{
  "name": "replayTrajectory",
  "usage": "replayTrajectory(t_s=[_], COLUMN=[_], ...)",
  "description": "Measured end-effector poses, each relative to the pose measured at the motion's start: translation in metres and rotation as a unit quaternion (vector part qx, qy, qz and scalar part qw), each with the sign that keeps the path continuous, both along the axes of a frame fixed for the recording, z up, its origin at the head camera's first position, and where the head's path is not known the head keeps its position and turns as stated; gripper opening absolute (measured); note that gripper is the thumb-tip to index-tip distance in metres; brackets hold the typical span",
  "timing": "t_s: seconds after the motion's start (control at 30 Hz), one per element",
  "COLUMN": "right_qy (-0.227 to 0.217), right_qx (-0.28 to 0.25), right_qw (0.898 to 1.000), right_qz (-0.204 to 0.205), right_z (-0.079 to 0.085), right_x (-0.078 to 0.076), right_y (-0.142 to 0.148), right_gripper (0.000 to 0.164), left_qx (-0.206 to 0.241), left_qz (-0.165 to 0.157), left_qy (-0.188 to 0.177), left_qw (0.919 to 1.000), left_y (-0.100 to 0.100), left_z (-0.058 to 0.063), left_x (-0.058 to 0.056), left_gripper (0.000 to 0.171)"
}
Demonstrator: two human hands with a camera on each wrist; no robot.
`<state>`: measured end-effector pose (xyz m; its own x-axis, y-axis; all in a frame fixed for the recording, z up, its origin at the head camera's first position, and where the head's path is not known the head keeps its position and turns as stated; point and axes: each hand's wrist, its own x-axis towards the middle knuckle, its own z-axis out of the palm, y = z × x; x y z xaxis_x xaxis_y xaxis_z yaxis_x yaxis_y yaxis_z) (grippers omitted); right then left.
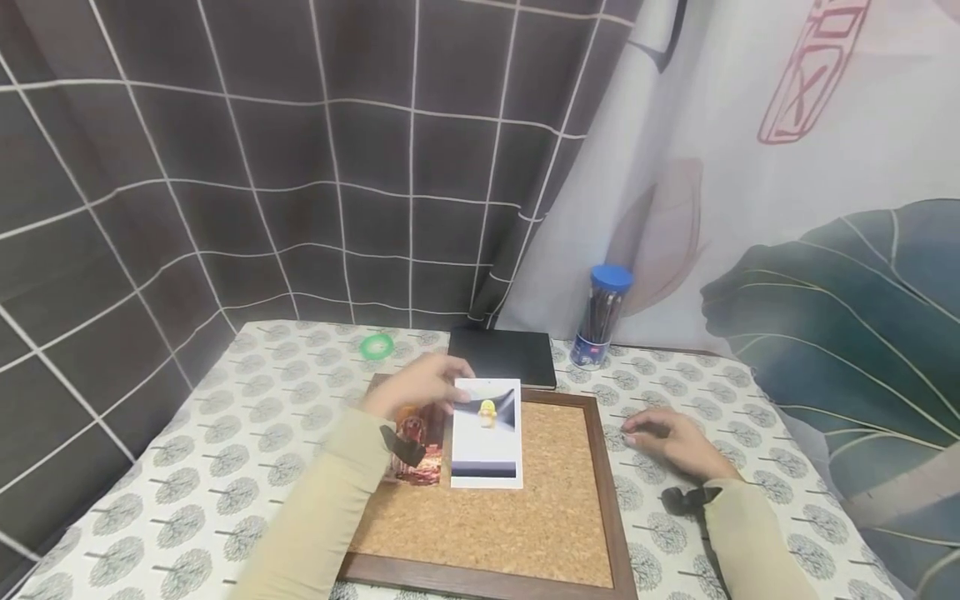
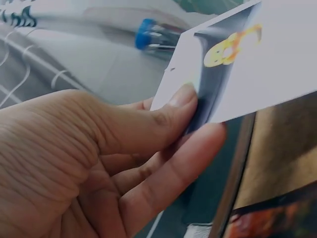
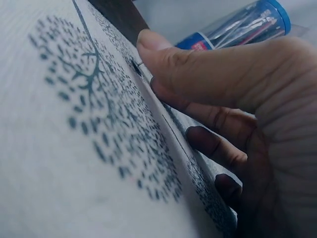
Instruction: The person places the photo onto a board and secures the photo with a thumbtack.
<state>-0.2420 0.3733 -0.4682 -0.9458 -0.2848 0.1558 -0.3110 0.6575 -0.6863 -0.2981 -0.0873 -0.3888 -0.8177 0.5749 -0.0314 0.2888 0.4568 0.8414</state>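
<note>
My left hand (image 1: 423,383) pinches a printed photo card (image 1: 486,467) by its upper left edge, thumb on the printed face and fingers behind. The card shows a small yellow figure, and it is held over the cork board (image 1: 555,525). In the left wrist view the thumb and index finger grip the card (image 2: 277,64). Partly behind the left wrist, a reddish photo (image 1: 420,467) lies on the board's left part. My right hand (image 1: 678,442) is low over the tablecloth, right of the board. In the right wrist view its thumb and index finger pinch a thin pin (image 3: 140,63), mostly hidden.
A black flat folder or notebook (image 1: 502,354) lies behind the board. Behind it to the right stands a blue-lidded clear jar (image 1: 600,317) of dark sticks. A green tape roll (image 1: 377,346) sits at the back left. Curtains hang behind the tree-patterned tablecloth (image 1: 277,417).
</note>
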Motion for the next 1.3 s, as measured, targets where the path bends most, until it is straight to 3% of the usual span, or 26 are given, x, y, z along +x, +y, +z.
replayTrajectory(t_s=[0.2,0.67,1.0,1.13,1.3], right_qy=[-0.012,-0.004,-0.013,0.003,0.028], right_qx=[0.000,0.007,-0.012,0.007,0.011], right_qw=[1.000,1.000,1.000,1.000,0.999], right_qz=[-0.010,-0.017,-0.015,-0.005,0.018], right_z=[-0.004,-0.007,-0.003,-0.003,-0.003], right_x=[0.000,0.001,-0.003,-0.005,-0.003], right_y=[-0.002,0.001,0.003,0.003,-0.002], right_gripper=[0.017,0.009,0.029,0.026,0.017], left_qx=[-0.058,-0.101,-0.115,-0.132,-0.128], left_qz=[0.004,0.010,0.007,0.004,0.002], left_qy=[0.066,0.107,0.139,0.156,0.152], left_qw=[0.9961,0.9891,0.9835,0.9790,0.9802], left_y=[0.010,0.014,0.013,0.013,0.013], left_z=[-0.014,-0.037,-0.040,-0.040,-0.042], left_x=[0.005,0.000,-0.005,-0.005,-0.005], left_gripper=[0.029,0.031,0.031,0.031,0.031])
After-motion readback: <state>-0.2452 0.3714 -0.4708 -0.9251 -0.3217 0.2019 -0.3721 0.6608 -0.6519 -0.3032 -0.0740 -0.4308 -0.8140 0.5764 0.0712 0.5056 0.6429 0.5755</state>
